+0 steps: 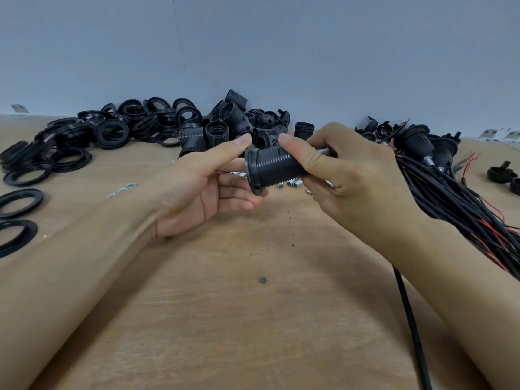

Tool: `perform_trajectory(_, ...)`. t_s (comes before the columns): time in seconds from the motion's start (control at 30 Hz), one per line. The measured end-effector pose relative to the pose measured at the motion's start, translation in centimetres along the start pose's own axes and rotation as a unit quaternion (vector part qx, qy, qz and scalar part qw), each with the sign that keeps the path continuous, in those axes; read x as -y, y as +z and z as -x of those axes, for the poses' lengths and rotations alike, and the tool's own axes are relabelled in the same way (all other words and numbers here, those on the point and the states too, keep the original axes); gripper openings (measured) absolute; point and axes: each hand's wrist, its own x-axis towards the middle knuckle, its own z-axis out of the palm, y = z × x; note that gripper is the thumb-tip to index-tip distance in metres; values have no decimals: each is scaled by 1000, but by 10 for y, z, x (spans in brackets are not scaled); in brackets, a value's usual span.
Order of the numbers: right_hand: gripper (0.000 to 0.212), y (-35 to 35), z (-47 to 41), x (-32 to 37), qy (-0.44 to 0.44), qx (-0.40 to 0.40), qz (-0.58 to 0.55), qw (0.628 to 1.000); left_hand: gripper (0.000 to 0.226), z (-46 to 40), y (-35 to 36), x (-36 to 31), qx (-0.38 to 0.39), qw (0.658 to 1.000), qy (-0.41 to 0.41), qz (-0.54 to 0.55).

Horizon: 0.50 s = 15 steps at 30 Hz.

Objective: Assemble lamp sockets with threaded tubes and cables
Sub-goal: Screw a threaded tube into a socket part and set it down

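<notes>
Socket: we hold a black ribbed lamp socket [274, 171] lying sideways above the middle of the wooden table [230, 319], flanged open end toward our left, raised off the surface.
Right hand: our right hand [351, 175] grips the socket body, thumb on top, fingers curled underneath. Wrist comes in from the lower right, forearm angled across the table.
Left hand: our left hand [208, 187] is palm up, thumb tip on the top of the flange, fingers cupped loosely below and behind the rim. Light pinch on the socket, not a full wrap.
Tube: a bit of silver threaded tube [323, 151] shows at the socket's far end inside our right grip; how far it is seated, we cannot tell.
Cable: a black cable [410, 327] runs from under our right forearm to the bottom edge.
Stock: black rings [70, 142] far left, loose socket shells [225, 125] behind our hands, wired cable bundle [455, 192] right, spare silver tubes [292, 183] under the socket.
</notes>
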Motion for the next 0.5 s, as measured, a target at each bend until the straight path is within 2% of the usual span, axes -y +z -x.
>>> perform_trajectory(0.13, 47, 1, -1, 7, -9, -4, 16, 1000, 49, 2, -1, -3, 8, 995, -84, 51)
perform_trajectory(0.2, 47, 2, -3, 8, -7, -7, 14, 1000, 49, 3, -2, -4, 8, 993, -96, 72)
perform_trajectory(0.33, 45, 5, -1, 4, 36, 30, -24, 999, 31, 3, -3, -5, -8, 1000, -3, 26)
perform_trajectory(0.5, 48, 5, 0, 2, 108, 71, -115, 985, 43, 4, -4, -5, -17, 997, 80, -14)
